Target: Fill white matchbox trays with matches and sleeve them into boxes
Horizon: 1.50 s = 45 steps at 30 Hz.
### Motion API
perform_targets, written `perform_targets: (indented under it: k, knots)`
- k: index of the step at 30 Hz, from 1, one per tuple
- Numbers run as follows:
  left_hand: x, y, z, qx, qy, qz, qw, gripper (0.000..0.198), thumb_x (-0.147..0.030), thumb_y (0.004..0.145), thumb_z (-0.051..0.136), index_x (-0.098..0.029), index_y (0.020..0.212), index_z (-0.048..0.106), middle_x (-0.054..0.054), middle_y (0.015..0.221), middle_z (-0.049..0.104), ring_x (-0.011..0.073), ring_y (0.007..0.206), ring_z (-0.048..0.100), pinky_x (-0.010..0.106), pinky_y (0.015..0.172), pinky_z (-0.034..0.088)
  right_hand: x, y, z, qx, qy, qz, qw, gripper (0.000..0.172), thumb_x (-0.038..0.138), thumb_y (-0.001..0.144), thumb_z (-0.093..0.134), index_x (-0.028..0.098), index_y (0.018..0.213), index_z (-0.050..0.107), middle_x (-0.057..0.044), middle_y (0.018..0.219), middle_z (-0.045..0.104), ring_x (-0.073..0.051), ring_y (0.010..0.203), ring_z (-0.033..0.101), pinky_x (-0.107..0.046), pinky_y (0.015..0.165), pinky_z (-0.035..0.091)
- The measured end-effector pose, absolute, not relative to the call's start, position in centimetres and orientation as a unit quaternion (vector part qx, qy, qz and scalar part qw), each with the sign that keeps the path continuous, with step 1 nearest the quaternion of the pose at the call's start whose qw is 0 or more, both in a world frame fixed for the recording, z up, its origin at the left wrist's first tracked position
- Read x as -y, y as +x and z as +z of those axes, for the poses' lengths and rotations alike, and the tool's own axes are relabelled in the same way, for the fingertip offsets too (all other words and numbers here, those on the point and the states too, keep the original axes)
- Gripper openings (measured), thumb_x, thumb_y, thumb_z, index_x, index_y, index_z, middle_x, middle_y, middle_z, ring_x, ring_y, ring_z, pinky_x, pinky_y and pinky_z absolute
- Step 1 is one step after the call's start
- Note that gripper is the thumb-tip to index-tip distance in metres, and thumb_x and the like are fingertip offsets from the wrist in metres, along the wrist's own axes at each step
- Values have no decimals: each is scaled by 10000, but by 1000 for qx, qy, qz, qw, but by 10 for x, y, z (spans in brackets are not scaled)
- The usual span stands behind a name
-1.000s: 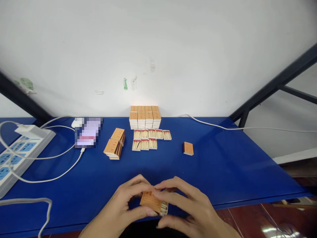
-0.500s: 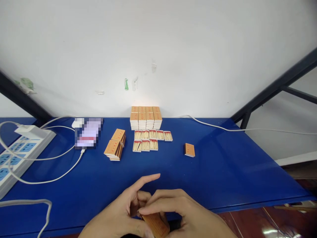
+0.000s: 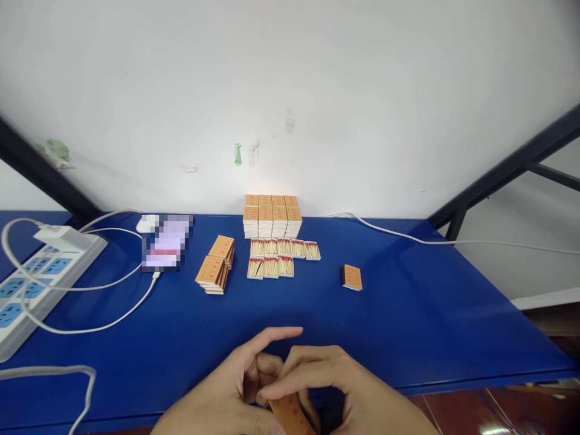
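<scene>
Between both hands, at the bottom of the view, is an orange matchbox (image 3: 291, 415), partly covered by fingers. My left hand (image 3: 231, 393) grips it from the left, thumb on its near end and index finger stretched out above. My right hand (image 3: 338, 380) closes on it from the right, fingertips bent over its upper end. Beyond them, open trays of red-tipped matches (image 3: 270, 266) lie in two rows. Behind these stands a block of stacked matchboxes (image 3: 272, 222). Smaller matchbox stacks (image 3: 212, 270) are at the left, and a single matchbox (image 3: 352, 277) lies at the right.
On the left are a power strip (image 3: 40, 284) with a plugged-in charger (image 3: 61, 237), white cables and a pixelated phone (image 3: 167, 241). A thin white cable (image 3: 408, 236) crosses the back right of the blue table (image 3: 430, 326). Dark metal bars flank the white wall.
The view has shifted slightly, so the things on the table appear a little further right. Both hands keep hold of the orange matchbox, with almost the same finger positions.
</scene>
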<state>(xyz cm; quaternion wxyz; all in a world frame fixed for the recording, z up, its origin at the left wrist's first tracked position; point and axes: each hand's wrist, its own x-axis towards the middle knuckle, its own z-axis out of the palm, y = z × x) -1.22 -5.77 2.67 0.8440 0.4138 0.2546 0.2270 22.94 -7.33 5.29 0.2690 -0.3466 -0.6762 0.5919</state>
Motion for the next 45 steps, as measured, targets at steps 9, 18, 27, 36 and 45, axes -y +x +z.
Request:
perform_targets:
  k: [9, 18, 27, 36, 45]
  knots:
    - [45, -31, 48, -586, 610, 479, 235, 315, -434, 996, 797, -338, 1291, 745, 8, 1065, 748, 193, 831, 667, 348, 762, 569, 31, 328, 52, 680, -632, 141, 344, 573, 676, 933, 802, 390, 1428, 760, -72, 1303, 791, -341, 1186, 691, -559, 1045, 573]
    - [13, -43, 52, -683, 597, 419, -47, 409, -545, 1002, 694, -255, 1276, 783, 110, 1336, 737, 350, 1136, 713, 414, 732, 599, -1, 365, 25, 717, -633, 114, 267, 682, 800, 971, 650, 313, 1439, 747, -103, 1332, 780, -363, 1243, 647, -523, 953, 621]
    - [2, -36, 43, -682, 603, 407, -73, 404, -545, 1014, 719, -211, 1231, 789, 117, 1154, 793, 361, 1074, 726, 513, 937, 600, -8, 363, 19, 728, -628, 127, 245, 609, 710, 1013, 659, 330, 1486, 709, -103, 1366, 756, -360, 1221, 644, -561, 1043, 572]
    - [7, -40, 43, -678, 606, 404, -94, 309, -432, 1049, 756, -227, 1280, 758, 112, 1156, 815, 359, 1103, 746, 545, 987, 593, -14, 349, 28, 748, -606, 117, 245, 595, 643, 1005, 715, 346, 1518, 671, -96, 1410, 721, -351, 1282, 626, -586, 1116, 518]
    - [56, -8, 34, -473, 786, 387, 88, 373, -234, 1071, 743, -303, 1422, 638, 58, 1247, 787, 279, 1172, 729, 441, 1017, 583, -28, 291, 31, 797, -573, -50, 187, 322, 289, 1123, 560, 240, 1376, 752, -167, 1305, 717, -366, 1163, 583, -530, 936, 464]
